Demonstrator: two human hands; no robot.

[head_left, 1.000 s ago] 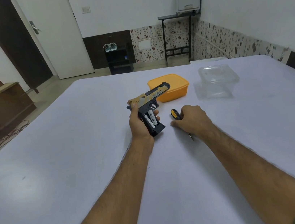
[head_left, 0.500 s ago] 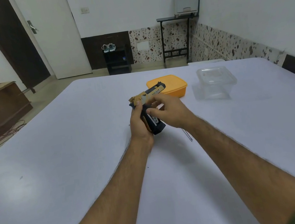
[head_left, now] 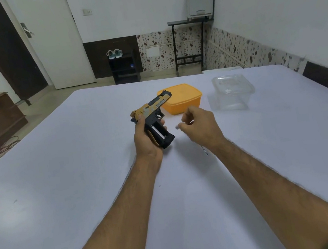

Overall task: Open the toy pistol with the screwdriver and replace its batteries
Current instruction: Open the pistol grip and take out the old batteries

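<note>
Your left hand (head_left: pixel 145 135) grips the light, rigid toy pistol (head_left: pixel 153 118) by its handle at 12 o'clock; your right hand (head_left: pixel 199 124) pinches a small, slippery battery (head_left: pixel 177 126). Keep holding the handle.

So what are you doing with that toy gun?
A person is changing the batteries in a toy pistol. The left hand grips it by the handle, and the battery slot in the grip is open, with one white battery showing inside. The right hand pinches a small white thing, probably a battery, just beside the pistol. The screwdriver lies on the white table, mostly hidden under the right wrist. An orange box and a clear tub sit further back.
</note>
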